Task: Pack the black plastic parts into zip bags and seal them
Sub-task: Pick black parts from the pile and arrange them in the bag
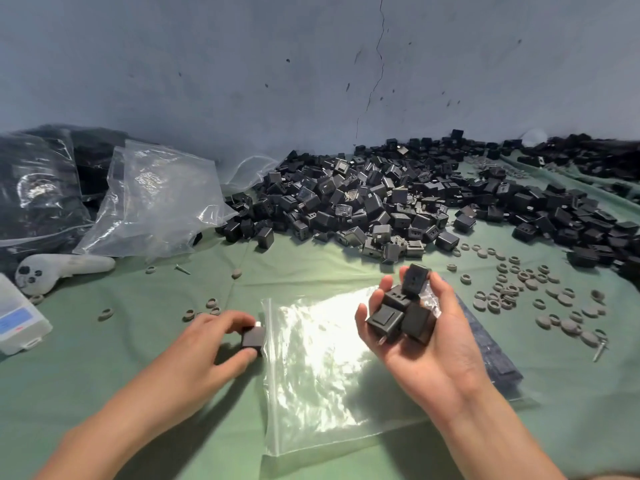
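The left hand (214, 341) pinches a single black part (252, 339) between thumb and fingers, right at the left edge of the clear zip bag (322, 382), which lies flat on the green cloth (138, 393) near us. The right hand (429, 341), palm up over the bag's right side, cups a clutch of parts (401, 313) (four or so) in curled fingers. The big heap (363, 202) sits far back by the wall (242, 64).

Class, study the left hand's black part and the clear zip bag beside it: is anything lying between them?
Nothing visible. The left hand pinches the black part right at the left edge of the zip bag, no object between. The bag lies flat; I cannot tell whether its mouth is open.
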A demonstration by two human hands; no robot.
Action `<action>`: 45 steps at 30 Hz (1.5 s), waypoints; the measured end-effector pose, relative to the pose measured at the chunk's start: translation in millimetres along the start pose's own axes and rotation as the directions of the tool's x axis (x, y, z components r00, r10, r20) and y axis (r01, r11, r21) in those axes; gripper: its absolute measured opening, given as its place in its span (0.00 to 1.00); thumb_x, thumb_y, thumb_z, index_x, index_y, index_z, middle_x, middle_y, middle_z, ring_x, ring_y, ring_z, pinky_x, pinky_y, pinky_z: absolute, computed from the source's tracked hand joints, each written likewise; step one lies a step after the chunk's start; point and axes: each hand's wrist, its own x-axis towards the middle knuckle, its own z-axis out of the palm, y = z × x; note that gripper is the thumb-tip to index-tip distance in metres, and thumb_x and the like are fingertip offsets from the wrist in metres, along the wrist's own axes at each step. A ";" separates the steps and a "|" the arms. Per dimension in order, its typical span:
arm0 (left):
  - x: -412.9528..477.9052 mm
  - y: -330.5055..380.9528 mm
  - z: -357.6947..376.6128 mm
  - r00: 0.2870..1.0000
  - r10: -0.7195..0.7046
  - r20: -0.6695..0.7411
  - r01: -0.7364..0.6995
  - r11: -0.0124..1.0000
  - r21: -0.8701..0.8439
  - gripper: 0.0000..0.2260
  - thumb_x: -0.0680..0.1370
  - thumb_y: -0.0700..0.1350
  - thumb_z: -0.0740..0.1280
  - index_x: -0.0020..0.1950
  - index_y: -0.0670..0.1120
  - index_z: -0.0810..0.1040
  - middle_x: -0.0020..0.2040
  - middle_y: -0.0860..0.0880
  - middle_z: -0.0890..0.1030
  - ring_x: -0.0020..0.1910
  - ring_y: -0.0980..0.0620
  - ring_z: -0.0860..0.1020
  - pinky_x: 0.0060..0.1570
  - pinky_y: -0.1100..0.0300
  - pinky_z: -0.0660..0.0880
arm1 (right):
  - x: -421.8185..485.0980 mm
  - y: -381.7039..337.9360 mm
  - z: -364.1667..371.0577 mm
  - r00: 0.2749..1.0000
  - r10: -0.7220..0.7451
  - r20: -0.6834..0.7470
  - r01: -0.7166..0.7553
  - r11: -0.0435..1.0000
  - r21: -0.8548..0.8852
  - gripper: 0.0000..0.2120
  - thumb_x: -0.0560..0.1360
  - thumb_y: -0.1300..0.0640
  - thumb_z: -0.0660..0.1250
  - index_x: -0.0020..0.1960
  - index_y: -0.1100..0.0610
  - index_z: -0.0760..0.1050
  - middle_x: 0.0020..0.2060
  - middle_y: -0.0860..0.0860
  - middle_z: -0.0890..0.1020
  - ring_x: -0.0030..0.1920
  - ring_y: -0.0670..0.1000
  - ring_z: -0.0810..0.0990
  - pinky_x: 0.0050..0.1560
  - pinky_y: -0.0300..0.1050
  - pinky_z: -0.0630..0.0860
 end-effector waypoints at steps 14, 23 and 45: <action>-1.7 8.1 26.7 0.997 0.001 -0.083 -0.006 0.999 -0.054 0.20 0.70 0.63 0.69 0.59 0.62 0.70 0.53 0.65 0.74 0.56 0.65 0.71 0.61 0.59 0.69 | -3.6 -16.8 5.7 0.999 -0.043 0.013 0.042 0.997 0.062 0.17 0.74 0.47 0.72 0.57 0.56 0.81 0.52 0.53 0.81 0.46 0.52 0.79 0.46 0.54 0.80; 2.1 22.7 41.1 0.982 0.084 -0.169 -0.092 0.995 -0.045 0.25 0.76 0.67 0.46 0.35 0.51 0.70 0.38 0.55 0.71 0.45 0.58 0.70 0.46 0.63 0.64 | -3.6 -20.6 7.1 0.999 -0.053 0.003 0.053 0.995 0.087 0.18 0.75 0.47 0.71 0.60 0.55 0.80 0.53 0.53 0.81 0.47 0.51 0.78 0.45 0.53 0.80; -20.2 23.3 33.2 0.960 0.271 -0.068 -0.243 0.930 0.275 0.23 0.80 0.63 0.50 0.67 0.60 0.77 0.62 0.58 0.74 0.61 0.56 0.71 0.60 0.58 0.68 | 2.0 -42.5 4.8 0.987 -0.148 -0.055 0.152 0.986 0.073 0.17 0.76 0.47 0.69 0.59 0.57 0.77 0.49 0.53 0.81 0.45 0.52 0.79 0.43 0.54 0.79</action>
